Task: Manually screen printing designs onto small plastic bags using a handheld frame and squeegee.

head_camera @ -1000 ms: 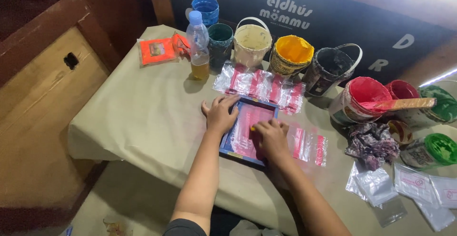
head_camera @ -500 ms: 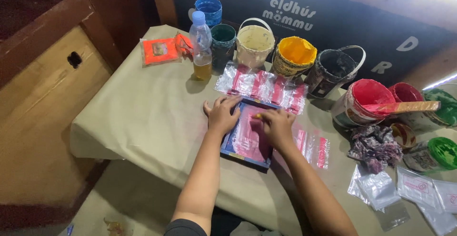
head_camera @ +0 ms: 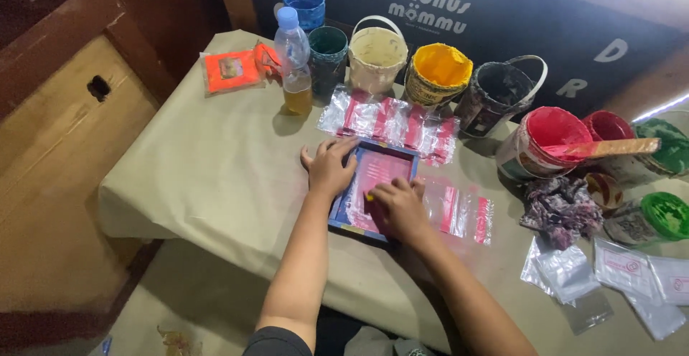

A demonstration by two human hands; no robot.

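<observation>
With our left hand spread flat, clutching nothing, on the near-left edge of the small blue screen frame, we should keep it pinned while our right hand, fingers curled on something small and yellow, drags evenly across the pink mesh beneath them.

my left hand lies flat on the left edge of a small blue-framed screen with a pink mesh. my right hand presses on the mesh and holds something small and yellow at the fingertips; i cannot tell what it is. the frame rests on a table with beige cloth. just behind the frame lies a row of clear bags with red print. further back stand a plastic bottle, a yellow paint bucket and a red paint bucket with a stick across it.
</observation>
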